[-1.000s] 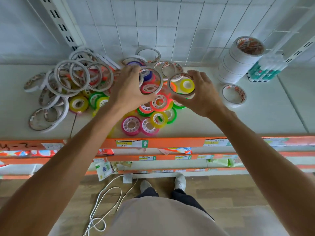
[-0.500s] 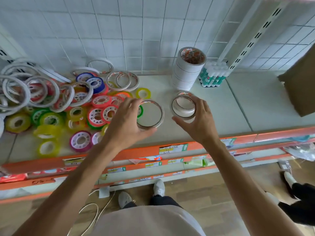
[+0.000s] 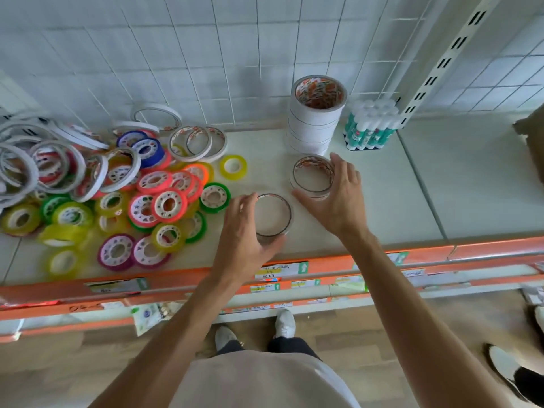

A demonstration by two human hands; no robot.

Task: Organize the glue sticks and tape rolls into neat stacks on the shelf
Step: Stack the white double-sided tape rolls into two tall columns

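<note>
My left hand grips a thin white tape ring just above the shelf near its front edge. Beside it, my right hand has its fingers curled round a white tape roll that sits on a short stack in front of the tall stack of white rolls. A bundle of glue sticks with white caps stands upright to the right of the tall stack. On the left of the shelf lies a loose pile of coloured tape rolls and thin white rings.
A white tiled wall backs the shelf, with a slotted upright at the right. The front edge is an orange rail with price labels. A brown cardboard box sits at the far right. Another person's shoes are on the floor, lower right.
Both hands carried white rings from the pile on the left toward the stacks. My right hand has lowered its ring onto the short stack; my left hand still holds its ring.
</note>
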